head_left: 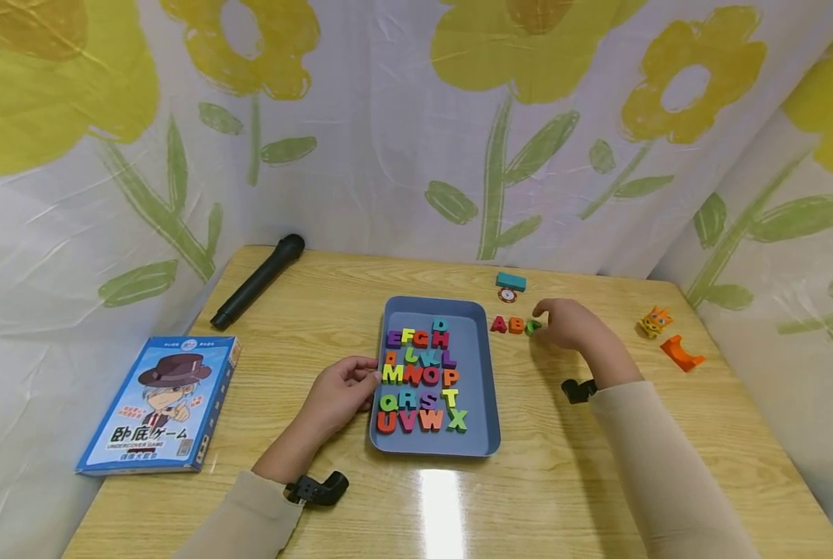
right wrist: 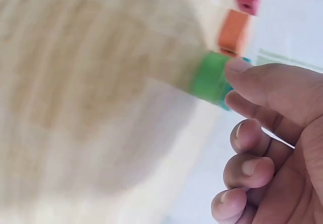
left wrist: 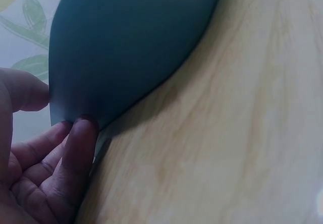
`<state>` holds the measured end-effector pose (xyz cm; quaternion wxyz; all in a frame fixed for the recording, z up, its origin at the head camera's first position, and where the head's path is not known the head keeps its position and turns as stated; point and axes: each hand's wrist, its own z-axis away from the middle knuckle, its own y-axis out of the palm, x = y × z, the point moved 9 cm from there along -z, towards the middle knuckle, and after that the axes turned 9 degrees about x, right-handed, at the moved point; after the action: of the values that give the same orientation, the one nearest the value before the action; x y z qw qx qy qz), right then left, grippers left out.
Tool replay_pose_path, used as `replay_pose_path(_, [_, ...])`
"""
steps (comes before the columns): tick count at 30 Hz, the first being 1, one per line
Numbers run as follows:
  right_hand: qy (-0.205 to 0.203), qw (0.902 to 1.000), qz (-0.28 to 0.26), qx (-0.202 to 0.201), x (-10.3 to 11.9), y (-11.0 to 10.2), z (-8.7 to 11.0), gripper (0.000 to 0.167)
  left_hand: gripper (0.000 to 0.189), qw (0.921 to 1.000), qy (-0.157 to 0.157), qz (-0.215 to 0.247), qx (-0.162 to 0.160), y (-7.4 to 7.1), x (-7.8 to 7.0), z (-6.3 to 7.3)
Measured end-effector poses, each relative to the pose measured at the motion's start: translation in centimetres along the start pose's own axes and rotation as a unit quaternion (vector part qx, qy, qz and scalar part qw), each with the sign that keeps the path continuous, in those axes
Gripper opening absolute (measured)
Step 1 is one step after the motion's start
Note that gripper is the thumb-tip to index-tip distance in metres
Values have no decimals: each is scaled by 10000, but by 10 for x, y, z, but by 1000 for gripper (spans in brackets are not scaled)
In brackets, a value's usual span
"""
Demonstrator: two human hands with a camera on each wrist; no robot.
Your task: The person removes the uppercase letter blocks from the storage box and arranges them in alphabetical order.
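Observation:
A blue-grey tray (head_left: pixel 435 444) holds several rows of coloured letters, from a teal D (head_left: pixel 440 324) down to a green X (head_left: pixel 457 421). My left hand (head_left: pixel 342 390) grips the tray's left side, thumb at the rim; in the left wrist view its fingers press against the outer wall (left wrist: pixel 131 37). Right of the tray, a red A (head_left: pixel 499 324) and an orange B (head_left: pixel 516 325) stand in a row on the table. At the end of that row my right hand (head_left: pixel 567 324) pinches a green letter C (right wrist: pixel 209 77) between thumb and index finger, the other fingers loosely curled.
Behind the row lie a teal block (head_left: pixel 511 281) and a small round red-and-white piece (head_left: pixel 507 295). An orange figure (head_left: pixel 655 321) and an orange curved piece (head_left: pixel 682 353) are at the right. Leftward lie a black microphone (head_left: pixel 258 281) and a blue game box (head_left: pixel 157 407).

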<state>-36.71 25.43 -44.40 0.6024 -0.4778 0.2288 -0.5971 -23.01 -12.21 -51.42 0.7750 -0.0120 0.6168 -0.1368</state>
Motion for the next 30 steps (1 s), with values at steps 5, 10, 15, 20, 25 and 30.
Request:
replay_pose_path(5, [-248, 9993, 91, -261, 24, -23, 5, 48, 32, 10000, -9, -26, 13, -1, 0, 0])
replay_pose_path(10, [-605, 9974, 36, -379, 66, -37, 3, 44, 33, 10000, -29, -28, -1, -2, 0, 1])
replay_pose_path(15, [-886, 9949, 54, -478, 109, -36, -4, 43, 33, 10000, -25, 21, 14, 0, 0, 1])
replay_pose_path(20, [-1077, 9933, 288, -305, 145, -22, -19, 42, 33, 10000, -72, 21, 30, 1, 1, 1])
replay_pose_path(25, [-1155, 9917, 558, 18, 164, -1, -38, 35, 33, 10000, -65, 48, 49, 1, 0, 2])
replay_pose_path(30, [-1142, 9912, 644, 169, 169, 15, -49, 31, 32, 10000, -50, 5, 19, 0, 0, 2])
